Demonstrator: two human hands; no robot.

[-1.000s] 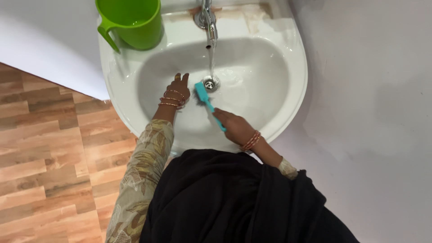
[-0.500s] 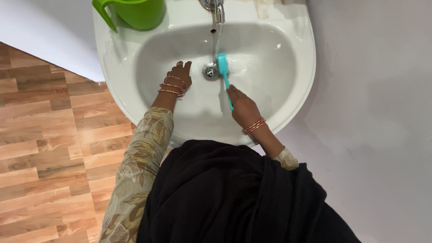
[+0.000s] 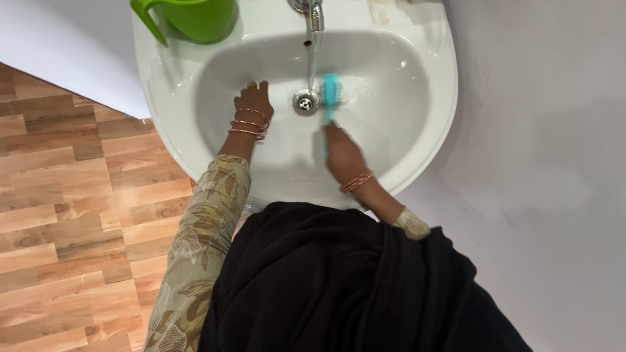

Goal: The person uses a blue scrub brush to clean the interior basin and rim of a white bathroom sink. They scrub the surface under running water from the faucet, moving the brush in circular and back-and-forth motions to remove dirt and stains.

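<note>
Our right hand (image 3: 342,156) is clenched around the handle of a turquoise brush (image 3: 330,91), whose bristled head lies on the bottom of the white sink (image 3: 417,130) just right of the drain (image 3: 305,102), under the thin stream from the tap (image 3: 314,13). Our left hand (image 3: 253,101) grasps nothing and rests flat on the wet basin, left of the drain. We judge the brush light and stiff but slippery when wet, best held low on its narrow handle; a green jug (image 3: 195,16) stands on the rim.
</note>
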